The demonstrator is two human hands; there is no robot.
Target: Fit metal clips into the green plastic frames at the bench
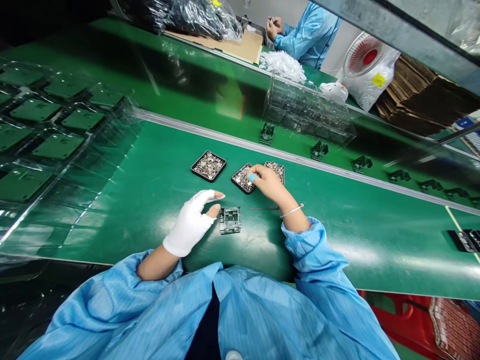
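Note:
My left hand (195, 217), in a white glove with bare fingertips, is just left of a small dark green frame with a circuit board (230, 220) on the green bench. Its thumb and forefinger are apart and hold nothing; the thumb tip is close to the frame's edge. My right hand (265, 181), with a blue band on one finger, reaches into a black tray of small metal parts (242, 179). Its fingertips are pinched down among the parts, and what they grip is hidden. A thin metal rod (263, 208) lies between the frame and my right wrist.
Two more trays of metal parts, the left tray (208, 166) and the right tray (277, 170), flank the middle one. Beyond a metal rail (180, 131) stand similar frames (266, 133) and clear plastic trays (307, 107). Blister trays (56, 112) fill the left. Another person (307, 35) works opposite.

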